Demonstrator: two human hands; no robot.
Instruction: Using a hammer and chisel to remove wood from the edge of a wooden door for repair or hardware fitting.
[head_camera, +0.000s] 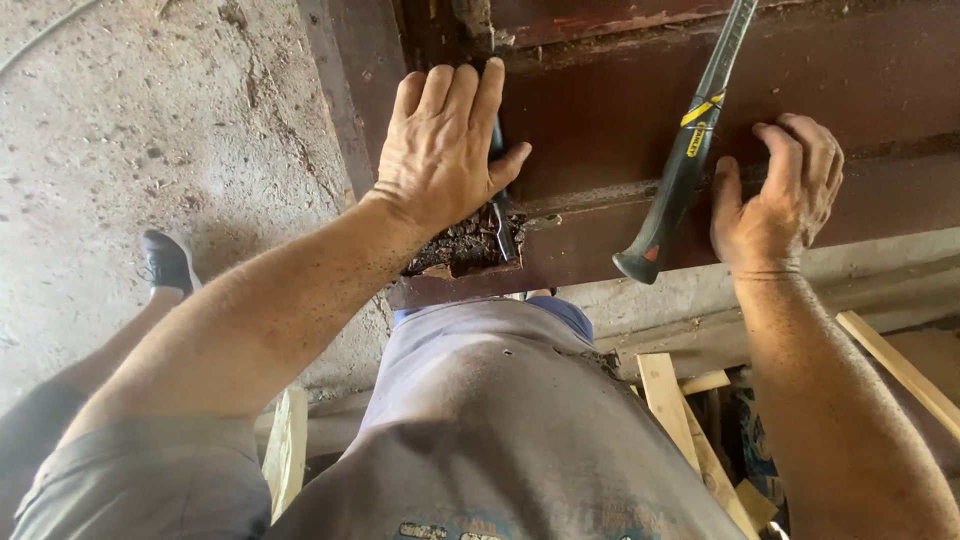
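Left hand (440, 150) pressed flat over a dark metal tool (500, 215), fingers wrapped round it, blade end poking into a crumbly rotted patch (455, 248) at the edge of the dark red beam (620, 120). Right hand (780, 195) curled over the beam's lower ledge, gripping nothing but the wood, just beside a black hammer (685, 150) with yellow markings, leaning against the beam, handle end down. Further out: grey shirt (500, 420) below, pale wood offcuts (690, 420) lower right, rough concrete floor (120, 150) to the left, one dark shoe (168, 262) on it.
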